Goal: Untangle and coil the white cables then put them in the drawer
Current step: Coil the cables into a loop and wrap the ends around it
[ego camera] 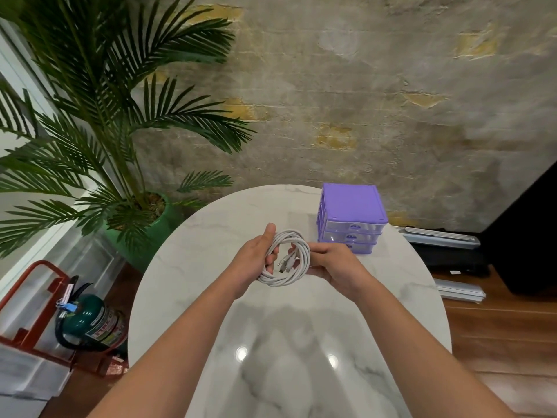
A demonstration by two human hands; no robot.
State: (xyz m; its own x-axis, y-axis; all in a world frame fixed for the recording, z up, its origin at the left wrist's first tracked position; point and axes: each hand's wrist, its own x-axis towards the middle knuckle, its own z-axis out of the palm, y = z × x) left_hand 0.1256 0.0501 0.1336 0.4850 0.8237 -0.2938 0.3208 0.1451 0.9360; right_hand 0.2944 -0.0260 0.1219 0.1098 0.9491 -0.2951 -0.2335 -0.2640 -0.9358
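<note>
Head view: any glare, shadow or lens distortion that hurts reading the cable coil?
Head view: two bright glare spots on the marble table near the bottom, well clear of the white cable coil; a soft shadow falls between the forearms; wide-angle bending curves the wall and floor at the edges; the coil, the left hand, the right hand and the purple drawer unit are sharp, evenly lit.

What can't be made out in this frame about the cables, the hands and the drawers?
Head view only:
- Cables: how many are in the coil; strands overlap and the left hand and right hand cover both sides.
- Plugs: type too small to tell.
- Drawers: contents unreadable through the cloudy fronts; the lowest front is partly behind the right hand.
- Table: near edge cut off by the frame bottom.
</note>
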